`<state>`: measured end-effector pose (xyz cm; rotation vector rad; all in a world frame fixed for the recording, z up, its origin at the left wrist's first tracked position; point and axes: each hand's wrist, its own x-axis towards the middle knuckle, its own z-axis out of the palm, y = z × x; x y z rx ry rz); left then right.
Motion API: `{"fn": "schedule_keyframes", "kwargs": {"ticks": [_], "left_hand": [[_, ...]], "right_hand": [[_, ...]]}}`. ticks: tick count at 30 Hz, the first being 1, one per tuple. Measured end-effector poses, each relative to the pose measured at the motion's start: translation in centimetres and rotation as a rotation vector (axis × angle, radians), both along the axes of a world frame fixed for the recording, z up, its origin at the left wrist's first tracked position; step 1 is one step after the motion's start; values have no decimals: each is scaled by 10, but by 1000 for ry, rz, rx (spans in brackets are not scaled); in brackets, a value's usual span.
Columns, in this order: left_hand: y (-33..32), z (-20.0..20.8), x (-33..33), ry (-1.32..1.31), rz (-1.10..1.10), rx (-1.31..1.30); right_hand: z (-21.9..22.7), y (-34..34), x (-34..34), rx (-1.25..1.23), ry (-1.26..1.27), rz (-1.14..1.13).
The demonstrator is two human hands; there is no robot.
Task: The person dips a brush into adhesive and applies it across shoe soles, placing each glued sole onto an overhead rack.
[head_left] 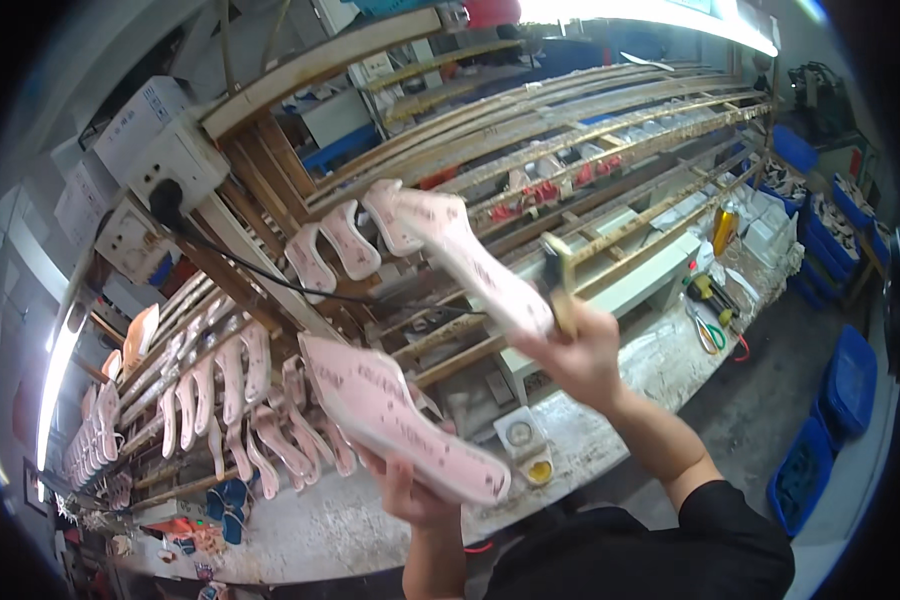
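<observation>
My left hand (415, 495) grips a pink shoe insole (395, 410) with dark markings, its broad end toward the upper left. Another pink insole (475, 270), slightly blurred, is pinched at its lower end by my right hand (580, 355). Rising from the same right hand is a short tan and dark tool (560, 275), perhaps a brush; blur hides its exact kind. The far end of that insole reaches the rack, beside several pink insoles (350, 240) standing there in a row.
A long slatted wooden rack (610, 240) runs above the worn white workbench (590, 450). More insoles (235, 375) hang at the left. On the bench are scissors (708, 330), a yellow bottle (724, 228) and a small dish (538, 470). A black cable (270, 270) crosses the rack; blue bins (805, 480) stand right.
</observation>
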<state>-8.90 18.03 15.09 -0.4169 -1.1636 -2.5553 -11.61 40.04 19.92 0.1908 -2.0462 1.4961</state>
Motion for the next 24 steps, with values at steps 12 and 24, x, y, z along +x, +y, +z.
{"fn": "schedule_keyframes", "kwargs": {"ticks": [12,24], "left_hand": [[-66,-74,60,-288,-268,122],[-59,-73,47,-442,-325,-105]], "right_hand": [[24,-11,-150,280,122,-352],[-12,20,46,132,-70,358]]}}
